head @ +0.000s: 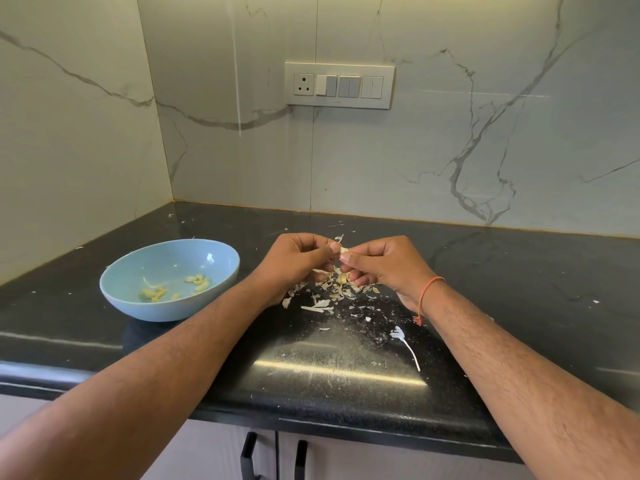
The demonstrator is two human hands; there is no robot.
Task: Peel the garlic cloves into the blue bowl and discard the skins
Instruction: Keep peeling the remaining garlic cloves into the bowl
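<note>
Garlic clove point(343, 251), pale, half-skinned

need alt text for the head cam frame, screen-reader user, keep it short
Above a black countertop, the left hand and right hand pinch a garlic clove between their fingertips, over a scatter of papery skins. To the left stands a blue bowl holding peeled cloves.

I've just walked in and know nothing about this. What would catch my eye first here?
Probably the two hands meeting mid-counter, the left hand and right hand pinching a garlic clove between their fingertips. Beneath them lies a scatter of papery skins on the black counter. To the left sits a blue bowl holding peeled cloves.
</note>
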